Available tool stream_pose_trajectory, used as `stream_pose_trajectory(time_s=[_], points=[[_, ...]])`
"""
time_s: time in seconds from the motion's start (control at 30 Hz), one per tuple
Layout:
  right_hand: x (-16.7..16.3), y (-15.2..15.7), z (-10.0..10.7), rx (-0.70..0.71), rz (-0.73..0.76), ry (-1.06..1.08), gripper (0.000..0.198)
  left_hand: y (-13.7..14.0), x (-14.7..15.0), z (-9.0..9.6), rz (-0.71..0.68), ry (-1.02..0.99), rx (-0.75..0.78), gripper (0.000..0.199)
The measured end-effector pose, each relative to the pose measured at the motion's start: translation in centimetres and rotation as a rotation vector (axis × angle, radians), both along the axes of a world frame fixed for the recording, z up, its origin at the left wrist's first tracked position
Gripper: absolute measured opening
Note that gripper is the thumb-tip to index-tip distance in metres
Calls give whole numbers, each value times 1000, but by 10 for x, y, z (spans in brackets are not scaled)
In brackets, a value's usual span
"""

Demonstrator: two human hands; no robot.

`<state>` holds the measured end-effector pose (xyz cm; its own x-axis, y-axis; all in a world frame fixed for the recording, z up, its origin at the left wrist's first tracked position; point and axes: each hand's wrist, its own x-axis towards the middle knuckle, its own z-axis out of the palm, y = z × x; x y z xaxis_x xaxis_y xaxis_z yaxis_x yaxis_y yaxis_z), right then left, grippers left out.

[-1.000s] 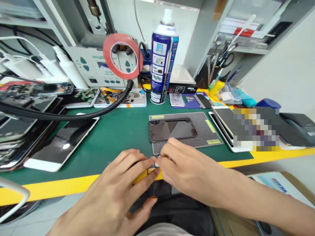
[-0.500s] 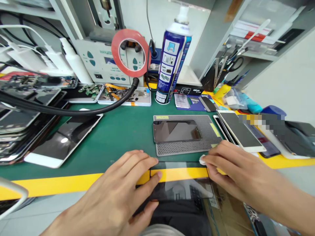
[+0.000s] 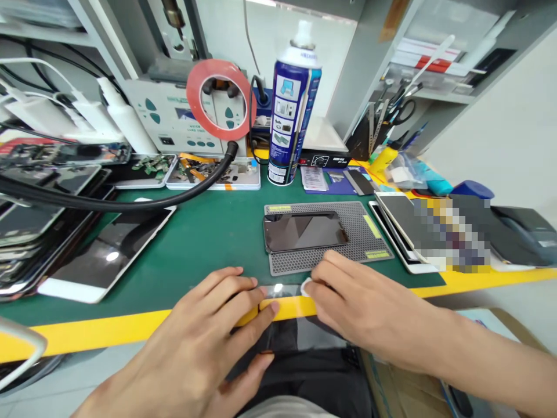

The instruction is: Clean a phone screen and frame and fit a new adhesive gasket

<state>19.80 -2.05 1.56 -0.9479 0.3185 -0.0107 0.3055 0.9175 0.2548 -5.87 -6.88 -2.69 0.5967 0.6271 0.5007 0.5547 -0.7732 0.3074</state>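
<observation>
My left hand (image 3: 217, 331) grips the left end of a thin, see-through glass panel (image 3: 285, 291), its fingers on top and thumb underneath. The panel lies over the yellow front edge of the bench. Pinched in my right hand (image 3: 348, 299) is a small white wad (image 3: 307, 287), pressed on the panel's far side near its middle. That hand covers the panel's right part. Just beyond, a dark phone (image 3: 307, 231) rests face up on a grey perforated mat (image 3: 282, 266).
A blue spray can (image 3: 289, 122) stands behind the mat. Stacked phones (image 3: 409, 226) lie to the right. On the left are a white-framed screen (image 3: 108, 252) and a pile of phone parts (image 3: 47, 226). A black hose (image 3: 174, 200) crosses above the bench.
My right hand has moved left along the panel with the white wad, from its right end to near the middle. My left hand keeps its grip. The view has shifted slightly.
</observation>
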Motion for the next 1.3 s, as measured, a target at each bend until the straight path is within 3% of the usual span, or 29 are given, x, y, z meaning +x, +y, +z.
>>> stream_pose_trajectory(time_s=[0.17, 0.33, 0.43, 0.57, 0.73, 0.87, 1.1, 1.2, 1.3], points=[[46, -12, -2, -116, -127, 116, 20, -1, -2, -2, 6, 9, -16, 28], [75, -20, -1, -122, -206, 113, 20, 1, 0, -7, 18, 3, -19, 28], [69, -20, 6, -103, -202, 136, 20, 1, 1, -8, 27, -1, -15, 28], [29, -15, 10, -153, -174, 175, 21, -1, 0, -8, 32, 4, -14, 28], [-4, -10, 2, -118, 35, 63, 22, -2, 0, -9, 29, 14, -1, 26], [20, -17, 1, -207, -84, 135, 24, 1, 2, -10, 42, -18, -20, 26], [78, -30, 8, -162, -193, 157, 28, 4, 7, -7, 47, 22, 14, 24], [77, -29, 10, -173, -292, 212, 22, 5, 12, -6, 66, 23, 56, 23], [53, -28, 8, -159, -360, 293, 24, 5, 17, -6, 81, 35, 99, 22]])
